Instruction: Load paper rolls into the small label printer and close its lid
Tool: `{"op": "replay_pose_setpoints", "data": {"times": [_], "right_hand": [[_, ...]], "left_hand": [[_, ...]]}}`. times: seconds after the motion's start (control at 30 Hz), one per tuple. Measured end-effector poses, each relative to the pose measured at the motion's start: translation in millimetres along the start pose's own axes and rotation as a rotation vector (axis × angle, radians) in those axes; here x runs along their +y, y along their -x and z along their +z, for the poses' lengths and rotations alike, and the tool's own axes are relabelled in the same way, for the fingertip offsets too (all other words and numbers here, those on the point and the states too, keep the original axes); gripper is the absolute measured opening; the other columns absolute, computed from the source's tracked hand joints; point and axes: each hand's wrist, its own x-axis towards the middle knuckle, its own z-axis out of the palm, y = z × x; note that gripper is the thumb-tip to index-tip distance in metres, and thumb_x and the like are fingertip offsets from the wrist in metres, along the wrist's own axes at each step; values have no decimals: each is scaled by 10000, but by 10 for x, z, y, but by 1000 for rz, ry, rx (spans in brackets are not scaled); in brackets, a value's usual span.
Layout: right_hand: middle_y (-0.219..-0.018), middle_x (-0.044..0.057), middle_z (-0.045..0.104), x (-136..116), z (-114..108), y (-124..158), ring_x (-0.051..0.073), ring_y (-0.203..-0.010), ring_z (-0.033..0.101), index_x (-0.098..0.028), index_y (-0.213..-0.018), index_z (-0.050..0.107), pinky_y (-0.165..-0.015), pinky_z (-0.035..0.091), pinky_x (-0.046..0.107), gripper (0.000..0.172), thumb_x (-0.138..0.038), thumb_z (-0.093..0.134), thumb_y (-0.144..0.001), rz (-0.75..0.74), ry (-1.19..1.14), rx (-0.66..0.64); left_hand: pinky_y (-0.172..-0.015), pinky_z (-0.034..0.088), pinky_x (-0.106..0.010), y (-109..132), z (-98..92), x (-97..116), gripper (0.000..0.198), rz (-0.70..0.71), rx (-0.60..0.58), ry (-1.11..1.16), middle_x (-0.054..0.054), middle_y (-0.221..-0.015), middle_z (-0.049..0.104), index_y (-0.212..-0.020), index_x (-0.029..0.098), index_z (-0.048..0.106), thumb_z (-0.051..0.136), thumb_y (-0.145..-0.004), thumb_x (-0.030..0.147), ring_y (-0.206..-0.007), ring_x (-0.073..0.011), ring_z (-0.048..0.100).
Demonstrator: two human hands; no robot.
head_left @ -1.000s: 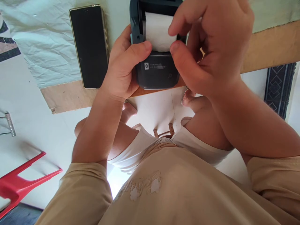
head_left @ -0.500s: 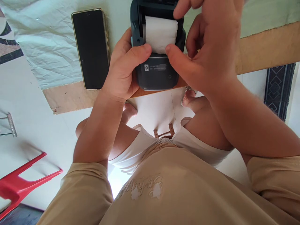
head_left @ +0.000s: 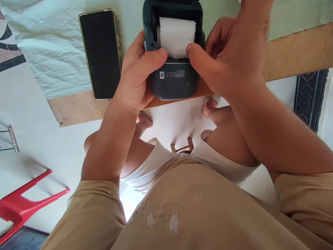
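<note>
A dark, small label printer (head_left: 173, 81) with its lid raised is held over the table's front edge. Inside its open bay sits a white paper roll (head_left: 177, 36). My left hand (head_left: 142, 71) is wrapped round the printer's left side, its thumb lying across the front near the roll's lower left corner. On the other side, my right hand (head_left: 226, 59) has its thumb at the roll's lower right corner. Its other fingers are curled by the printer's right wall, partly hidden. A Bluetooth mark and a power symbol show on the printer's front face.
A black-screened phone (head_left: 100, 55) lies to the left on the pale green cloth (head_left: 54, 45). The table's brown front edge (head_left: 78, 107) runs below it. A red plastic stool (head_left: 18, 208) stands on the floor at lower left. My legs are under the table edge.
My right hand's raised fingers have come down from the bay's upper right to the printer's right side. Its thumb stays near the roll's corner. The printer has shifted very slightly left.
</note>
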Motion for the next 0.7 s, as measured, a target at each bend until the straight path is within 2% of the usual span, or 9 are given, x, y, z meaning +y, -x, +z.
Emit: {"op": "replay_pose_setpoints", "data": {"times": [0.03, 0.1, 0.13, 0.2, 0.3, 0.37, 0.43, 0.6, 0.7], "right_hand": [[-1039, 35, 498, -13, -12, 3, -62, -558, 385, -68, -1274, 299, -832, 457, 164, 645, -368, 461, -727, 2, 66, 31], [-1223, 44, 404, -34, -26, 9, -56, -621, 434, -136, -1258, 350, -652, 437, 133, 587, -363, 457, -727, -26, 173, 51], [-1271, 40, 355, -43, -29, 12, -43, -682, 456, -168, -1241, 376, -588, 401, 128, 544, -348, 447, -733, -60, 206, 36], [-1262, 36, 344, -59, -31, 17, 15, -870, 476, -192, -1156, 461, -559, 359, 128, 435, -293, 435, -733, -128, 234, 16], [-1202, 39, 379, -68, -24, 13, 86, -1099, 415, -192, -1028, 530, -675, 427, 129, 325, -238, 427, -723, -150, 235, -8], [-1176, 33, 407, -58, -15, 2, 73, -1114, 415, -203, -1033, 529, -840, 466, 154, 327, -231, 430, -722, -140, 210, -26], [-1178, 30, 406, -39, -6, -13, 52, -1097, 432, -216, -1043, 531, -1002, 427, 191, 339, -215, 437, -717, -138, 191, -42], [-1122, 24, 436, -28, -10, -31, 36, -1091, 429, -217, -1007, 559, -1015, 408, 163, 303, -219, 441, -728, -138, 165, -43], [-1151, -17, 455, -39, -20, -25, 25, -1094, 420, -202, -1107, 487, -1048, 377, 140, 404, -179, 452, -706, -157, 158, -32]], "left_hand": [[-797, 500, -363, 1, -2, 1, 186, -6, 7, -12, -4, -921, 656, -878, 259, 583, 511, -719, 196, -1170, -258, 506], [-798, 498, -368, 2, -8, 5, 194, -29, 15, -47, 0, -946, 654, -891, 265, 581, 506, -721, 210, -1172, -258, 503], [-798, 496, -369, 1, -11, 7, 195, -37, 17, -60, 1, -957, 653, -891, 268, 582, 505, -720, 216, -1171, -259, 503], [-796, 493, -371, -1, -12, 8, 189, -40, 9, -57, -2, -969, 652, -882, 275, 580, 508, -716, 220, -1168, -262, 504], [-806, 487, -370, -2, -3, 3, 178, -34, 11, -26, -1, -958, 652, -870, 282, 565, 509, -714, 214, -1164, -257, 509], [-813, 487, -365, -1, 4, 1, 176, -28, 13, -18, 3, -958, 652, -863, 286, 562, 510, -709, 220, -1167, -254, 507], [-812, 488, -361, 2, 5, 3, 175, -29, 8, -26, 10, -973, 649, -861, 288, 562, 508, -705, 229, -1171, -253, 503], [-781, 495, -366, 2, -8, 7, 171, -40, 3, -28, 8, -915, 660, -865, 288, 557, 511, -720, 211, -1158, -253, 516], [-775, 497, -379, -5, -9, 3, 167, -21, -17, 9, -8, -942, 657, -853, 269, 571, 515, -713, 196, -1157, -268, 515]]}}
